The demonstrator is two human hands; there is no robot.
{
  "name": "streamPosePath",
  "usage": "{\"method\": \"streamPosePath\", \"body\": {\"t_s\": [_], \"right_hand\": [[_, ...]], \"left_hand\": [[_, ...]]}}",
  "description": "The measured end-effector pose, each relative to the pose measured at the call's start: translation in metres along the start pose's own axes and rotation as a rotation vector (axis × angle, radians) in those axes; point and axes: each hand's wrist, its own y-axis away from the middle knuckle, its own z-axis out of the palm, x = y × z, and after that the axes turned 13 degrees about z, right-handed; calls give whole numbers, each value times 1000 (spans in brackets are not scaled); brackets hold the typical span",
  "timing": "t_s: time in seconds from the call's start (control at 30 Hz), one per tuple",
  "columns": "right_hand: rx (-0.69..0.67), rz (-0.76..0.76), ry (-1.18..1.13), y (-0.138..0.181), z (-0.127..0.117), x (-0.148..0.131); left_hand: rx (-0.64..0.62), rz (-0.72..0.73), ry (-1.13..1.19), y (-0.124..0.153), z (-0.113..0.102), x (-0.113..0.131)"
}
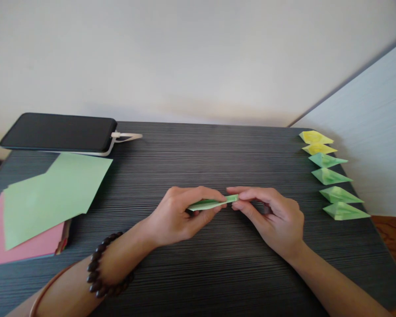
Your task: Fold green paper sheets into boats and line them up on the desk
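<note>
A narrow folded piece of green paper (207, 204) is held between both hands above the middle of the dark table (171, 281). My left hand (185, 213) pinches it along its length between thumb and fingers, hiding part of it. At its right tip, the thumb and fingertips of my right hand (273, 215) are closed on the paper. Over at the right edge of the table stand several folded paper pieces in a column, with a yellow one (317, 137) at the back and a green one (346, 211) at the front.
At the back left lies a black phone (59, 132) on a white slab, with a white cable (130, 135) plugged in. Green paper sheets (53, 193) overlap a pink stack of paper (23, 248) at the left. A wall (198, 57) rises behind the table, and a pale panel (372, 132) borders its right.
</note>
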Motion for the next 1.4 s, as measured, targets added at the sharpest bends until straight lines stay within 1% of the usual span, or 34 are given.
{"method": "streamPosePath", "body": {"t_s": [0.17, 0.37, 0.47, 0.57, 0.7, 0.77, 0.97, 1.07, 1.2, 1.3, 1.4], "right_hand": [[-23, -105, 90, -1, -2, -2], [-49, -127, 170, -1, -3, -5], [-55, -117, 179, -1, -4, -4], [-89, -125, 195, -1, -4, -4], [-126, -174, 191, 1, -3, -4], [-134, -185, 168, 2, -2, -5], [-130, -189, 113, 2, 0, -5], [-104, -191, 80, 1, 0, -4], [-54, -81, 35, 2, 2, -6], [-81, -47, 48, 1, 3, -8], [-100, -70, 59, 1, 3, -10]], "left_hand": [[-27, 11, -15, 2, 1, -1], [-13, -7, -54, 3, 0, -1], [-7, 8, -52, 2, 0, 0], [18, 40, -90, 0, 0, 0], [104, 130, -190, -1, 4, 1], [123, 162, -214, -2, 5, 2], [123, 206, -153, -2, 8, 2], [112, 191, -127, -1, 9, 2], [88, 131, -85, -1, 9, 2], [76, 85, -41, -1, 8, 3], [88, 30, -10, -3, 8, 4]]}}
